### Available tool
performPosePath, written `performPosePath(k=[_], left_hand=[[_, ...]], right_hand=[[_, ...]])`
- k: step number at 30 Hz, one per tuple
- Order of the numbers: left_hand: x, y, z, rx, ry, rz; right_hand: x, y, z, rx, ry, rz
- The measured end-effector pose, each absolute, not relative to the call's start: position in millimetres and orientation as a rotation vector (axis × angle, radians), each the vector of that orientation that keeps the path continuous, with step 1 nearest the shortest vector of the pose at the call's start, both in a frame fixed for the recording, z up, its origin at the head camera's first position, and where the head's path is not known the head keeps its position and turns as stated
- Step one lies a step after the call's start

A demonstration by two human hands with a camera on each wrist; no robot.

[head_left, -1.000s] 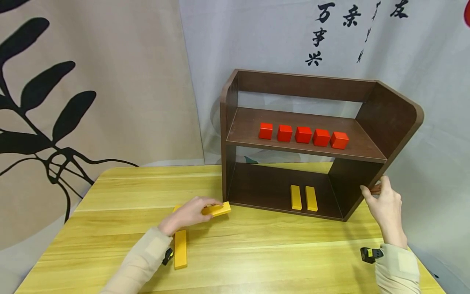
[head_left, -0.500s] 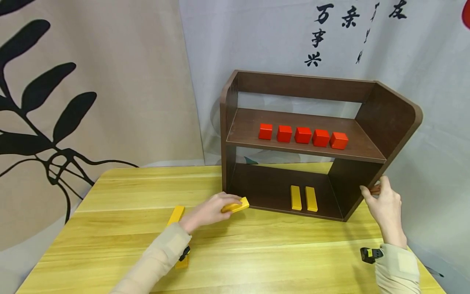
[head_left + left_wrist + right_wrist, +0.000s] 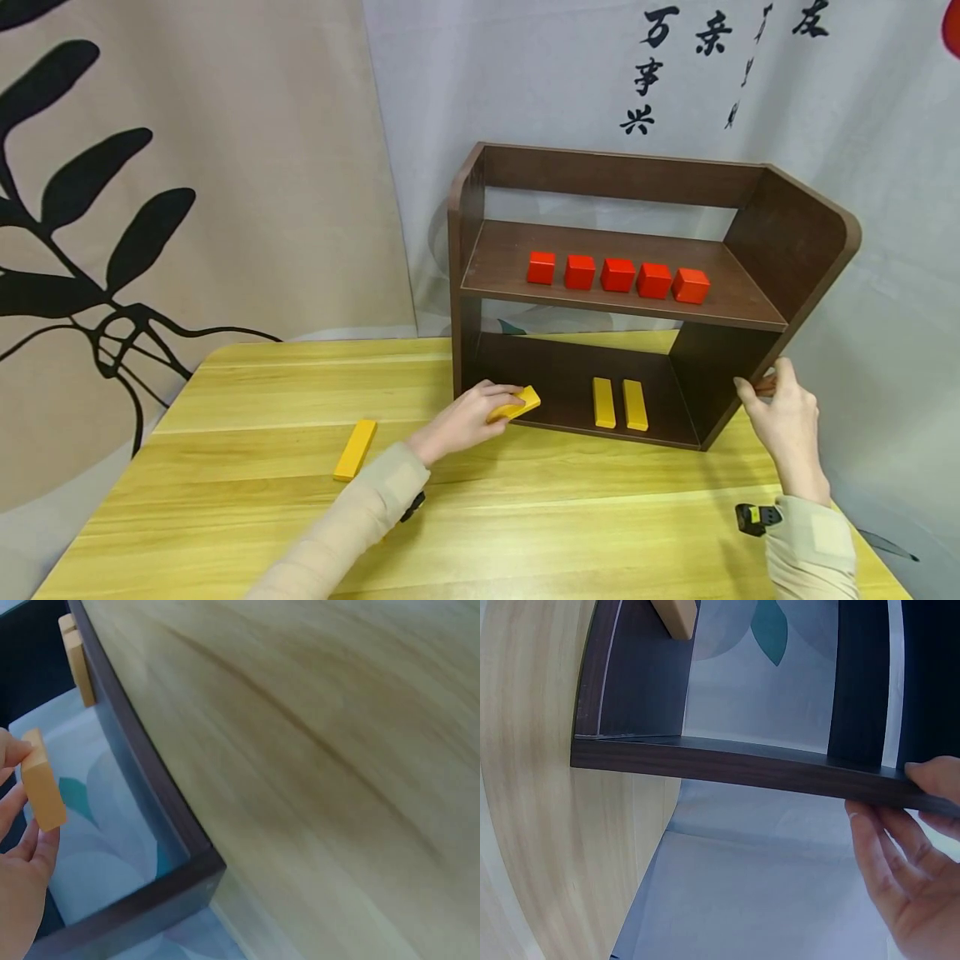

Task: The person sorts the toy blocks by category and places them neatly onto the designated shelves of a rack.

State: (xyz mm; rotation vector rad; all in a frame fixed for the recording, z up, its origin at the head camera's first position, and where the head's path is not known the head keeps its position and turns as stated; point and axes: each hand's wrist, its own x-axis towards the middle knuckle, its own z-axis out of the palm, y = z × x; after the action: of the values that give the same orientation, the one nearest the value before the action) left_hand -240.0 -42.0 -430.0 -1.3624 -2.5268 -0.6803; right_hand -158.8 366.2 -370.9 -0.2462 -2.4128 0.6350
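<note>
My left hand [image 3: 480,407] pinches a flat yellow block [image 3: 519,402] at the front left of the lower compartment of a dark brown shelf unit [image 3: 787,242]. The left wrist view shows that block [image 3: 41,787] held between thumb and fingers beside the shelf's front edge [image 3: 150,802]. Two more yellow blocks [image 3: 619,404] lie side by side inside the lower compartment. Several red cubes [image 3: 617,275] stand in a row on the upper shelf. My right hand [image 3: 768,392] grips the edge of the shelf's right side panel [image 3: 742,766], fingers [image 3: 889,847] curled round it.
Another yellow block [image 3: 356,449] lies on the wooden table [image 3: 562,517] left of my left arm. Printed fabric hangs close behind the shelf and the table. The table's right edge runs just beside my right forearm.
My left hand has carried the yellow block rightward from the table's middle to the shelf's lower compartment. The right hand has stayed on the side panel.
</note>
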Motion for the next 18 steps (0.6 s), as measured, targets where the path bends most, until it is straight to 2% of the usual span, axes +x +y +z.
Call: performPosePath(k=[18], left_hand=[[-244,3,-451,-1.471,-2.5,-0.458]], right_hand=[[-159,367,-372,-0.247,-2.418,0.64]])
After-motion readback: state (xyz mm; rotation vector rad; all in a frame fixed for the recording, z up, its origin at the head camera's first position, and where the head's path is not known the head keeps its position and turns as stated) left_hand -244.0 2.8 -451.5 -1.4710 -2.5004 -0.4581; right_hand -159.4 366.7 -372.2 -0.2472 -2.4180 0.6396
